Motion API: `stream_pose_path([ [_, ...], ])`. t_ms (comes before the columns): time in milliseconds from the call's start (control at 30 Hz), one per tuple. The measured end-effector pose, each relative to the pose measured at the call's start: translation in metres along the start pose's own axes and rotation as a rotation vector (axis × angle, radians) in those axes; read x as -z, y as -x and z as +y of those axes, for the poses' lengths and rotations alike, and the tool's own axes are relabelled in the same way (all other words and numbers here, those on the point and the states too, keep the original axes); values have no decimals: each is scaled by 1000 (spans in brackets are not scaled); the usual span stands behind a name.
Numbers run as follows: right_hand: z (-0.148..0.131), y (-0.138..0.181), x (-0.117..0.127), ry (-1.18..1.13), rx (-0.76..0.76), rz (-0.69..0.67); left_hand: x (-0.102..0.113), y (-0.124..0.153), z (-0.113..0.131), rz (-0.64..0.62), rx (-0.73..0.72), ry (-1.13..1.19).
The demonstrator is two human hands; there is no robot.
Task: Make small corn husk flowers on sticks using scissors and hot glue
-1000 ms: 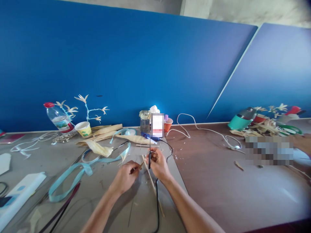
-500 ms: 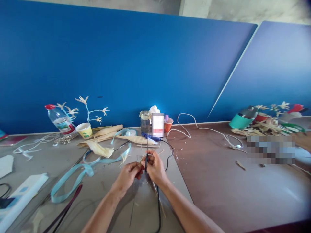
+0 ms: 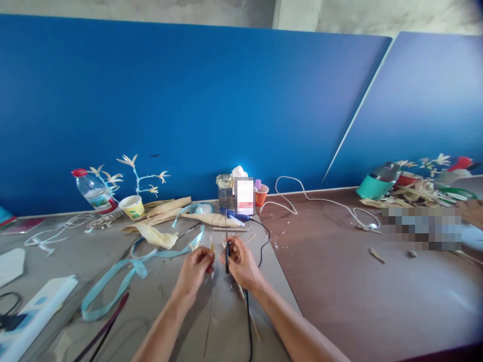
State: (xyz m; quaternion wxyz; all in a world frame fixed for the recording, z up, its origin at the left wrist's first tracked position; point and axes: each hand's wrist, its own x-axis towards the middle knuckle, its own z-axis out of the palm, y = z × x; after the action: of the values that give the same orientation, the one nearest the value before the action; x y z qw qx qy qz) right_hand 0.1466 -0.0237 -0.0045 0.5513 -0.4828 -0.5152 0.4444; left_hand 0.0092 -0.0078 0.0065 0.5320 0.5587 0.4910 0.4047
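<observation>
- Blue partition panels (image 3: 188, 100) back a grey tabletop (image 3: 169, 311), which butts against a brown tabletop (image 3: 358, 281) on your right.
- Left hand (image 3: 193, 267) — thumb and fingertips pressed together on a small pale sliver of dried husk (image 3: 212, 248), held just above the grey top and close to your other hand. So thin and papery a piece probably needs that tight pinch.
- Right hand (image 3: 240, 261) — fingers curled round a slim dark tool (image 3: 227, 259), upright and just beside the sliver. You cannot tell its kind at this size.
- Blue glue gun (image 3: 234, 215), lying just beyond your hands, within easy reach. Its black cord (image 3: 247, 322) trails back between your forearms.
- Light-blue satin ribbon (image 3: 124, 266), glossy, looped flat to your left.
- Dried corn husks (image 3: 211, 218), papery, ribbed and tapered, heaped near the panels.
- Clear plastic bottle with red cap (image 3: 94, 192), beside a yellow paper cup (image 3: 132, 206) that props up a blue-wrapped twig of husk flowers (image 3: 140, 176).
</observation>
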Motion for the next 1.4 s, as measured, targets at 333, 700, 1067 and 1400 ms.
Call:
stream_pose_path([
  [333,-8,23,-10,654,231,-158,9,-3,8,241,50,614],
  [700,-8,23,-17,772,245,-166,7,-4,2,270,-49,434],
  [1067,-3,24,-18,668,192,-174,8,-3,3,266,-34,400],
  [1400,-5,23,-19,518,140,-211,12,-5,7,213,-6,468],
])
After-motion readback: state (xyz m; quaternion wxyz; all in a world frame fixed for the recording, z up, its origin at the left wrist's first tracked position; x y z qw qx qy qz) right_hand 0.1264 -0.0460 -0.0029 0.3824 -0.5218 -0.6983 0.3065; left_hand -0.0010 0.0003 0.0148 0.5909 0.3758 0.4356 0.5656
